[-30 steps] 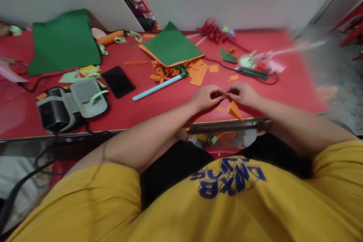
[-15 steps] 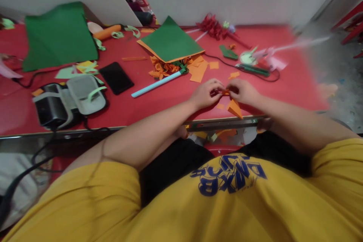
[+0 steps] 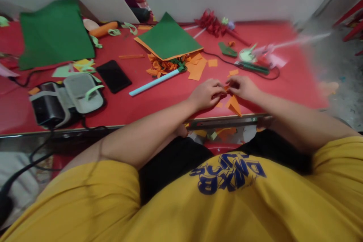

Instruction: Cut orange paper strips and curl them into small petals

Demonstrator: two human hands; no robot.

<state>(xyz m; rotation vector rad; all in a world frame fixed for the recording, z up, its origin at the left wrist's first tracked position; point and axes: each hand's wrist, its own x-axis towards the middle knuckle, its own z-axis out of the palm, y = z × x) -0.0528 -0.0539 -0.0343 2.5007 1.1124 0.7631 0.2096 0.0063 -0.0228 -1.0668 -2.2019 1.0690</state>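
My left hand [image 3: 209, 92] and my right hand [image 3: 240, 86] meet near the front edge of the red table, fingers closed around a small piece of orange paper [image 3: 226, 88]. Most of that piece is hidden by my fingers. Just below my right hand lies a folded, pointed orange paper [image 3: 234, 106]. Small orange scraps [image 3: 219, 104] rest beside my left hand. Beyond the hands, a light blue paper stick [image 3: 154, 82] with a green tip lies next to crumpled orange paper flowers [image 3: 161, 67], partly under a green and orange sheet stack [image 3: 170, 39].
To the left are a black phone [image 3: 114, 76], an open case [image 3: 83, 92] with cables, and a large green sheet [image 3: 56, 34]. A green cutter [image 3: 253, 67], a tape roll [image 3: 246, 55] and red paper flowers [image 3: 210, 22] lie at the right and back.
My fingers have shifted on the small orange paper; less of it shows now, and my left fingers lie flatter over it. The whole view has moved slightly.
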